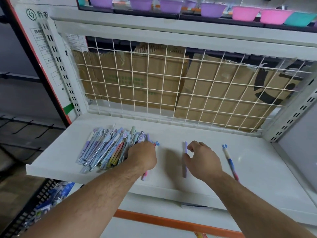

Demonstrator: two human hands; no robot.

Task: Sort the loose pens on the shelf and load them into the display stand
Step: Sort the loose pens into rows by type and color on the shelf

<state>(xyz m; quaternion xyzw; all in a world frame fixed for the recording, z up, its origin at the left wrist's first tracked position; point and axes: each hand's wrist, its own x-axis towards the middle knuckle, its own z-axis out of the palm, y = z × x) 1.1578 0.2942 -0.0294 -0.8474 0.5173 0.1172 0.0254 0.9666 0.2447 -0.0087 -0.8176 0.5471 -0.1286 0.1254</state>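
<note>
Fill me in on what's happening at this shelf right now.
A person is sorting pens on a white metal shelf. The left hand rests on the right edge of a heap of pastel pens. The right hand hovers, fingers curled, beside a single purple pen. A blue-topped pen lies apart further right. No display stand is in view.

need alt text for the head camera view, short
Two bare hands work on a white shelf: the left hand rests on the edge of a pile of pens, and the right hand hovers beside a single purple pen. Another pen lies apart on the right.
</note>
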